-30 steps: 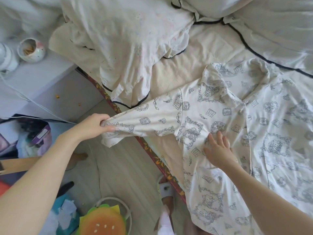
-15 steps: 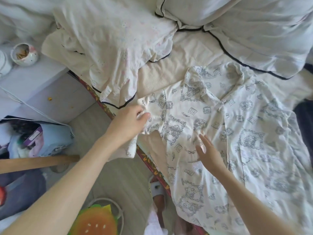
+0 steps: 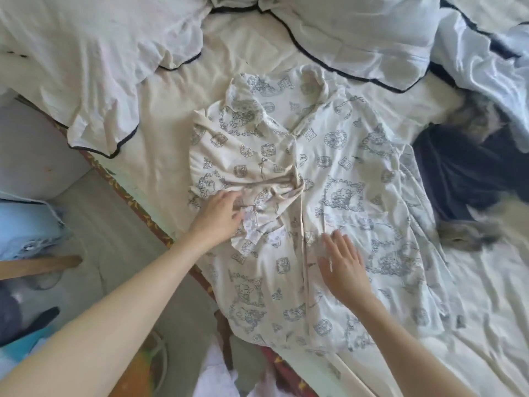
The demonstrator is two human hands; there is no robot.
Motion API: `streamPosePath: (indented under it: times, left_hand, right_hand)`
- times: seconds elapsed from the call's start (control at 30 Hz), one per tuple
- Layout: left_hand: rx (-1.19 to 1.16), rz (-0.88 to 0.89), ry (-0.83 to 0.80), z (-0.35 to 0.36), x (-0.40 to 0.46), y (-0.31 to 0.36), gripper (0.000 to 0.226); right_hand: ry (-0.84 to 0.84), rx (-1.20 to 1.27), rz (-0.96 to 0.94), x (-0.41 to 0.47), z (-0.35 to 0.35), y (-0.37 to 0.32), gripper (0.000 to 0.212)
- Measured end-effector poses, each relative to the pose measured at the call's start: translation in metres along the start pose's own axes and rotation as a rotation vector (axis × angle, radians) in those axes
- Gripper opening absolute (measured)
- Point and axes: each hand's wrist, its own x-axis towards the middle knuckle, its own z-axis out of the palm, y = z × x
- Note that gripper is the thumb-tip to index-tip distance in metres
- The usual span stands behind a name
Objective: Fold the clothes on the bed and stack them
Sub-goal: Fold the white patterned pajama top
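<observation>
Cream printed pajama shirt (image 3: 337, 179), one, no readable text; left hand (image 3: 219, 217) grips its folded sleeve (image 3: 254, 224); right hand (image 3: 343, 267) flat beside, fingers straight.

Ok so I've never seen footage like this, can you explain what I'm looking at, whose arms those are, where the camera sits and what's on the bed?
There is no machine here. A person wears a wide-angle camera on the head, looking forward and down, so the two bare arms reaching in from the bottom are their own. On the bed lies a printed pyjama shirt, spread flat with its collar toward the pillows. One sleeve is folded in across the front. The left hand rests on that sleeve, and whether it grips the cloth is unclear. The right hand lies flat and open on the shirt. A dark garment lies to the right.
</observation>
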Motion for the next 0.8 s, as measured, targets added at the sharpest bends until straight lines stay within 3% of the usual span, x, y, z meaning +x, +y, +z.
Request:
streamPosePath:
  times: [0.13,0.23,0.4,0.5,0.57,0.63,0.7,0.8]
  left_hand:
    - [0.107,-0.079,0.093,0.022,-0.013,-0.003,0.062]
    - [-0.038,-0.057,0.137,0.044,-0.023,0.01,0.076]
    - [-0.129,-0.246,0.332,0.05,-0.033,0.042,0.023]
    - [-0.188,-0.114,0.442,0.046,-0.048,0.086,0.019]
    - [-0.309,0.05,0.365,0.051,-0.059,0.119,0.019]
    - [-0.361,0.185,0.085,0.066,-0.066,0.148,0.025]
    - [-0.259,0.254,-0.181,0.084,-0.067,0.161,0.035]
    - [-0.187,0.221,-0.187,0.095,-0.063,0.153,0.04]
  right_hand:
    - [-0.039,0.022,-0.024,-0.001,0.012,0.01,0.058]
    - [-0.071,0.112,-0.05,-0.001,0.01,0.016,0.058]
    - [-0.124,0.331,-0.034,-0.012,-0.004,0.029,0.048]
    - [-0.157,0.793,0.2,-0.019,-0.021,0.039,0.038]
    - [-0.179,1.236,0.363,-0.025,-0.031,0.048,0.033]
    - [-0.106,1.513,0.451,-0.032,-0.035,0.064,0.035]
    - [-0.035,1.577,0.49,-0.037,-0.036,0.077,0.04]
    - [-0.031,1.397,0.484,-0.037,-0.033,0.085,0.054]
